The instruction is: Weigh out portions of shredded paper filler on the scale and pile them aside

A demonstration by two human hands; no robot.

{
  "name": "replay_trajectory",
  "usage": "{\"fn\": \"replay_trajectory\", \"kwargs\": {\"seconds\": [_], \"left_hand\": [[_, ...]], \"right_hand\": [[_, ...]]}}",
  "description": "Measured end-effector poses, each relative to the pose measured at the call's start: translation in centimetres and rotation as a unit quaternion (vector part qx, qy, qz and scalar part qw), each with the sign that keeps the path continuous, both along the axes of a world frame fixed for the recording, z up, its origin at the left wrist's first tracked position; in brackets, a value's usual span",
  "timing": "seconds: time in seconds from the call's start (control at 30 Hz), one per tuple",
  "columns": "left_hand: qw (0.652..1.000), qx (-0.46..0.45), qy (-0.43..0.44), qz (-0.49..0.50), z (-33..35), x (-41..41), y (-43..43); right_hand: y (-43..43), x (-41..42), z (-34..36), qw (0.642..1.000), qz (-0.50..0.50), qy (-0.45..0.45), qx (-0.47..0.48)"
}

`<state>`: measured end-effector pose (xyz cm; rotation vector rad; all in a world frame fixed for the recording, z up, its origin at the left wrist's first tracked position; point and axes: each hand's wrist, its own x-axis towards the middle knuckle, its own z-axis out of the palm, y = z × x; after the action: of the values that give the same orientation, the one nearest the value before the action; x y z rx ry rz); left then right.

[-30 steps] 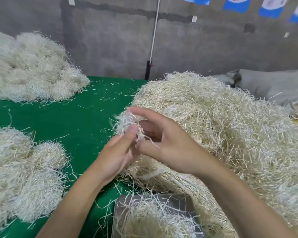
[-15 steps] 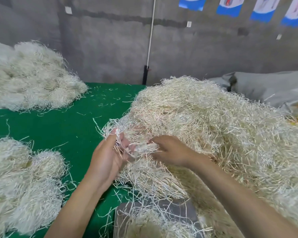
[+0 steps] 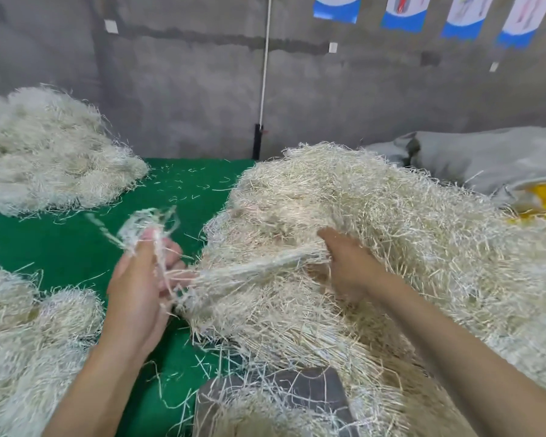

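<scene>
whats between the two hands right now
A taut rope of shredded paper strands stretches from the left hand to the right hand, head view.

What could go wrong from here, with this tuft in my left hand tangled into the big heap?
The strands stretch from the left hand back into the big heap, so the pull may drag extra filler along or scatter it. The heap's edge also lies against the scale, where leaning paper could skew the reading.
</scene>
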<state>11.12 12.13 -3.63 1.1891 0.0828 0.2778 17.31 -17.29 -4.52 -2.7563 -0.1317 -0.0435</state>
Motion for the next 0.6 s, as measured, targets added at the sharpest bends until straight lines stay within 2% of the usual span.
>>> {"fn": "replay_trajectory", "kwargs": {"seconds": [0.07, 0.13, 0.17, 0.2, 0.23, 0.27, 0.3, 0.37, 0.4, 0.43, 0.47, 0.6], "left_hand": [[0.998, -0.057, -0.04, -0.008, 0.6, 0.1, 2.1], [0.999, -0.03, -0.036, 0.014, 0.6, 0.5, 3.2], [0.997, 0.055, -0.022, 0.044, 0.2, 0.8, 3.3], [0.975, 0.207, -0.014, 0.082, -0.3, 1.2, 3.3], [0.919, 0.384, -0.031, 0.087, -0.9, 1.3, 3.1], [0.844, 0.532, -0.057, 0.049, -1.4, 1.4, 2.7], [0.776, 0.628, -0.058, -0.016, -1.9, 1.3, 2.0], [0.688, 0.718, -0.002, -0.108, -3.2, 1.4, 0.9], [0.651, 0.75, 0.017, -0.111, -3.6, 1.4, 0.6], [0.631, 0.769, 0.019, -0.103, -3.8, 1.4, 0.5], [0.642, 0.762, -0.001, -0.089, -3.6, 1.6, 0.7], [0.825, 0.556, -0.089, -0.034, -1.9, 1.0, 2.0]], "right_hand": [[-0.6, 0.5, 1.0, 0.998, -0.033, 0.0, 0.061], [-0.9, 1.1, 1.6, 0.996, -0.053, 0.005, 0.077], [-0.8, 1.3, 1.7, 0.994, -0.06, 0.008, 0.087], [-0.6, 1.5, 1.7, 0.992, -0.066, 0.009, 0.108], [-0.3, 1.7, 1.5, 0.989, -0.072, 0.002, 0.127], [0.0, 1.7, 1.4, 0.988, -0.076, -0.015, 0.134], [0.3, 1.6, 1.2, 0.987, -0.082, -0.036, 0.13], [0.7, 1.5, 0.7, 0.986, -0.089, -0.068, 0.121], [0.8, 1.5, 0.5, 0.986, -0.09, -0.069, 0.124], [0.7, 1.5, 0.3, 0.986, -0.093, -0.06, 0.124], [0.6, 1.4, 0.1, 0.987, -0.095, -0.047, 0.121], [0.6, 1.1, -1.0, 0.993, -0.068, -0.019, 0.096]]}}
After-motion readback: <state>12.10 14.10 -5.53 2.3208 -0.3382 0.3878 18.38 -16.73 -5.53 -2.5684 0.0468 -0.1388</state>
